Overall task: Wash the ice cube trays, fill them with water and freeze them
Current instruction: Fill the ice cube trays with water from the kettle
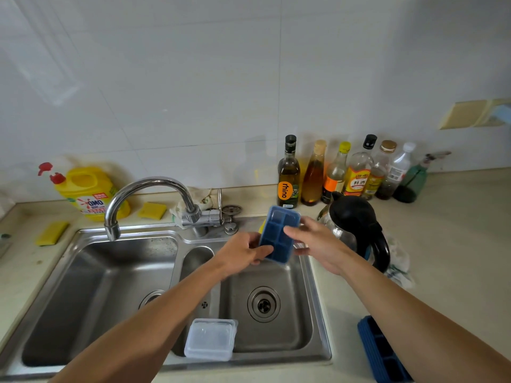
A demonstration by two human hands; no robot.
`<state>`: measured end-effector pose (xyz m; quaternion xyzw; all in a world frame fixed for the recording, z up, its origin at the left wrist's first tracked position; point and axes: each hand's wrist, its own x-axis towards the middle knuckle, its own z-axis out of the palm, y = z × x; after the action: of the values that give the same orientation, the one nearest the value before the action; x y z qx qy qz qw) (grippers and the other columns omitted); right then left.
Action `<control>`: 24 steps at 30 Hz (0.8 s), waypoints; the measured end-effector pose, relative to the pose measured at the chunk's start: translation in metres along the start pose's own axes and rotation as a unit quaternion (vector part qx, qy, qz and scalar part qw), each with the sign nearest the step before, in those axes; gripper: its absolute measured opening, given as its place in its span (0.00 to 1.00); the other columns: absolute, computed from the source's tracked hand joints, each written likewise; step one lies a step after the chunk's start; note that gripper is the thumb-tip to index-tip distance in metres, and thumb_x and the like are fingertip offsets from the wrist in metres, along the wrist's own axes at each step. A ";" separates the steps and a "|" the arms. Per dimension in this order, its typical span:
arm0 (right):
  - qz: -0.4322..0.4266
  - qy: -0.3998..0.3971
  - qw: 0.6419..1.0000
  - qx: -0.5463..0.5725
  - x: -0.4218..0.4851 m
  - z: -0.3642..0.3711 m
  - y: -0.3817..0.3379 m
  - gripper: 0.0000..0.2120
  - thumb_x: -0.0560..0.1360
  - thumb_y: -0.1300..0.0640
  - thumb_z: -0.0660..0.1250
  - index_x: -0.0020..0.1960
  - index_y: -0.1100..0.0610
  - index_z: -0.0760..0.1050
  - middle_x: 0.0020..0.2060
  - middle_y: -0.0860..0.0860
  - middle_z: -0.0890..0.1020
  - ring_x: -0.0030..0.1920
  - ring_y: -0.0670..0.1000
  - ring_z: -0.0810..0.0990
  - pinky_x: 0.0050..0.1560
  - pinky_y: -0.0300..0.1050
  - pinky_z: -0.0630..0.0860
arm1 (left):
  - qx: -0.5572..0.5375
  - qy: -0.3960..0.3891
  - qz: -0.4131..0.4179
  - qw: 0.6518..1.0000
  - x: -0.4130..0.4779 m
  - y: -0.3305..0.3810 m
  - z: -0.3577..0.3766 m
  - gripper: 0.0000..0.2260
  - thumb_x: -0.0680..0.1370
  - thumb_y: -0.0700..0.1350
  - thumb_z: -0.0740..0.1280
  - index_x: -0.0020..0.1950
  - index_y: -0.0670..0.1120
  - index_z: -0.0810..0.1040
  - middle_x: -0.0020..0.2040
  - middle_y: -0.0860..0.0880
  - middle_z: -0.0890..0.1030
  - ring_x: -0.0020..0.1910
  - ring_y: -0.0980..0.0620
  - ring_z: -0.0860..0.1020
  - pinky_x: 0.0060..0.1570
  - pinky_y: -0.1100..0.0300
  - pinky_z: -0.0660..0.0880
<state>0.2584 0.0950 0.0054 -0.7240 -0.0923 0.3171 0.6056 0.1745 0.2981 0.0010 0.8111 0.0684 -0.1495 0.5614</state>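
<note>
I held a small blue ice cube tray (pixel 279 233) in both hands, in the air over the far side of the right basin of the steel sink (pixel 318 299). Its open compartments were tilted toward me. My left hand (pixel 240 255) gripped the near left corner, with the thumb on top and the fingers (pixel 257 259) curled underneath. My right hand (pixel 318 244) pinched the right long edge, the thumb laid across the rim and the other fingers behind the tray.

I judged the tray light, somewhat bendy if twisted, and slippery once wet. The firmer outer rim seemed the safest place to hold it.

A second blue tray (pixel 381 352) lay on the bench (pixel 456 244) to my right. A clear plastic box (pixel 210 338) rested on the sink's front edge.
</note>
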 end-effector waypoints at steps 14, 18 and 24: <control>0.107 0.092 0.984 -0.106 0.017 0.013 0.010 0.20 0.79 0.40 0.67 0.51 0.58 0.82 0.38 0.55 0.83 0.28 0.49 0.80 0.29 0.40 0.71 | -0.154 -0.009 -0.104 0.982 -0.010 -0.014 0.007 0.18 0.83 0.58 0.60 0.61 0.45 0.79 0.48 0.43 0.82 0.44 0.49 0.80 0.47 0.56 0.81; 0.116 0.139 0.979 -0.091 0.018 0.017 0.011 0.20 0.80 0.41 0.65 0.50 0.59 0.81 0.38 0.56 0.83 0.27 0.49 0.80 0.25 0.39 0.69 | -0.213 -0.003 -0.138 0.967 -0.008 -0.017 0.011 0.20 0.81 0.60 0.65 0.57 0.43 0.78 0.39 0.47 0.81 0.37 0.51 0.80 0.42 0.56 0.81; 0.110 0.131 0.984 -0.044 0.020 0.025 0.006 0.19 0.80 0.42 0.66 0.52 0.58 0.80 0.45 0.58 0.83 0.35 0.52 0.83 0.30 0.40 0.77 | -0.226 0.089 -0.126 0.962 0.005 -0.020 0.012 0.09 0.83 0.49 0.64 0.51 0.45 0.78 0.37 0.46 0.79 0.32 0.53 0.77 0.35 0.60 0.76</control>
<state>0.2581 0.1237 -0.0089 -0.7907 0.0541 0.2800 0.5417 0.1717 0.2944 -0.0224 0.6579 0.2516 -0.1266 0.6984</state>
